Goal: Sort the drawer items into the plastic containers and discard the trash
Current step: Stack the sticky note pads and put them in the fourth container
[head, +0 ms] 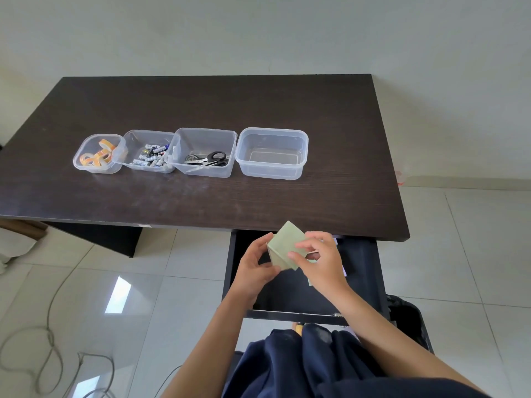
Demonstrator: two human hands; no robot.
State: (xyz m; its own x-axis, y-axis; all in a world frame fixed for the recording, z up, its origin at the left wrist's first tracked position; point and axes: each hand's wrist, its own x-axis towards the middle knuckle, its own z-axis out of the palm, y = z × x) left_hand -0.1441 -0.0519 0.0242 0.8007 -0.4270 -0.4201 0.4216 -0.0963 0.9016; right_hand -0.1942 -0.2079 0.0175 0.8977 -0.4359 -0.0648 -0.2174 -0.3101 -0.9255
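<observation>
Over the open dark drawer (287,294), my left hand (255,268) and my right hand (321,259) both hold a pale green pad of sticky notes (284,244). Four clear plastic containers stand in a row on the dark desk (218,104). The leftmost container (99,153) holds tape rolls. The second container (148,152) holds batteries. The third container (205,152) holds black-handled scissors. The rightmost container (271,153) has nothing in it. A few paper scraps (343,270) lie in the drawer, partly hidden by my right hand.
A black trash bin (408,320) stands on the floor right of the drawer. Grey cables (51,340) lie on the tiled floor at the left. My dark blue clothing (301,366) fills the bottom edge. A wall runs behind the desk.
</observation>
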